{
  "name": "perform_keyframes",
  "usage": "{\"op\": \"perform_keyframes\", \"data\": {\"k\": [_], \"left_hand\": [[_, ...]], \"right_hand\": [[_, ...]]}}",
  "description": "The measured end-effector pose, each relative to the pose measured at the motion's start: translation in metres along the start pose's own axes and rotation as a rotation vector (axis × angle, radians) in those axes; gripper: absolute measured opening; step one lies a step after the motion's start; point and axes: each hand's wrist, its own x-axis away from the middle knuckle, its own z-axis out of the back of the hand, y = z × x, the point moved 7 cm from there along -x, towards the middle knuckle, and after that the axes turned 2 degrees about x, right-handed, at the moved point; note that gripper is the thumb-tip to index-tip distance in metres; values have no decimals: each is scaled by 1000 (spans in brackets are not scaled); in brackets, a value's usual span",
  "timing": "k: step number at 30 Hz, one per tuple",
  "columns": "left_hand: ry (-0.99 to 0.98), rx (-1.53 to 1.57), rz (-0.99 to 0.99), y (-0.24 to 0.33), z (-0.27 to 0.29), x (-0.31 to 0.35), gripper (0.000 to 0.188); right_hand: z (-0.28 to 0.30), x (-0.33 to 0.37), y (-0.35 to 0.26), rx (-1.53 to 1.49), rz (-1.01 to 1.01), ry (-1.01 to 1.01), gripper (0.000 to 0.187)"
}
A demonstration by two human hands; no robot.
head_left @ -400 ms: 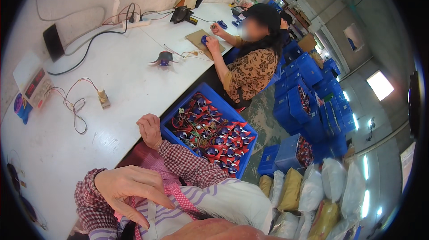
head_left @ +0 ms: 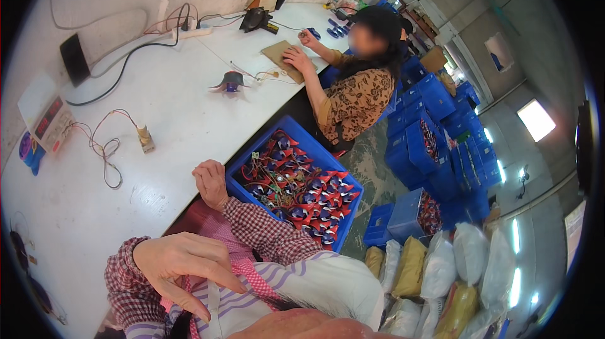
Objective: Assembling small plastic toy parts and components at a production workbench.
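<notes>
My left hand (head_left: 186, 271) hangs in front of my chest, thumb and fingers apart, with nothing in it. Resting at the white table's (head_left: 170, 178) front edge is my right hand (head_left: 212, 182), its fingers loosely bent and nothing visible in them. Right beside that hand and forearm stands a blue crate (head_left: 343, 238) full of red, blue and white finned pieces (head_left: 321, 210) with tangled wires and small boards. Farther along the table sits one dark finned piece (head_left: 231, 81), apart from both hands. A wired connector block (head_left: 145, 140) lies nearer to me on the tabletop.
An instrument with a red display (head_left: 51, 121) stands at the left beside a blue tape roll (head_left: 30, 153). A co-worker (head_left: 359, 102) sits beyond the crate, hands over a brown board (head_left: 277, 55). Stacked blue crates (head_left: 435, 102) and filled sacks (head_left: 438, 273) are at the right.
My hands stay where they were. The co-worker has shifted slightly right; the blue piece under one of their hands no longer shows, and that hand now lies over the board.
</notes>
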Motion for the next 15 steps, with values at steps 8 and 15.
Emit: {"op": "perform_keyframes", "data": {"k": [8,15], "left_hand": [[-7,-1,2,1,0,-2,45],[-33,-40,-5,0,0,-7,43]], "right_hand": [[-1,0,0,-17,-3,-3,9],[2,2,5,20,3,12,11]]}}
